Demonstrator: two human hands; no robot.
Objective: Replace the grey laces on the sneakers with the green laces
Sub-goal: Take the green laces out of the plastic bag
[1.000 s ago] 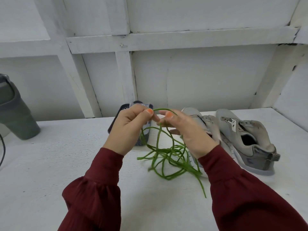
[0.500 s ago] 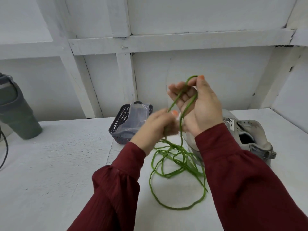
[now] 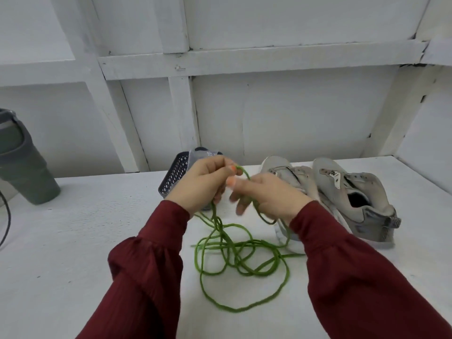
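Table [image 3: 73,241] edge at 12 o'clock butts against a white boarded wall, and the right edge shows at 3 o'clock, just past the sneakers [image 3: 352,192]. The widest open room I see lies from 7 to 9 o'clock of the hands. It runs out to a grey-green tumbler [image 3: 22,167] standing far out at 9 o'clock, with a dark cable [image 3: 6,216] beside it. A dark mesh basket [image 3: 175,177] sits at 11 o'clock, just behind the left hand [image 3: 203,184].

The green laces [image 3: 232,244] lie in a loose tangle on the table at 6 o'clock of the hands. One big loop reaches on toward 6 o'clock and a thin end points to 3 o'clock. Strands rise from the tangle toward 12 o'clock into both hands. The left grip pinches a strand between thumb and forefinger. That strand arcs over to the right hand [image 3: 269,196], whose fingers curl round it, and a loop hangs under the palm.

The sneakers stand side by side at 2 o'clock of the tangle, toes toward about 11 o'clock and heels toward 5.

One sneaker is half covered by the right hand and its dark red sleeve [image 3: 342,265]. The right fingers are blurred, so I cannot tell how many strands they hold. The left hand hides part of the basket, and the pale thing inside it is hard to make out. The frame's left edge cuts off the tumbler and the cable.
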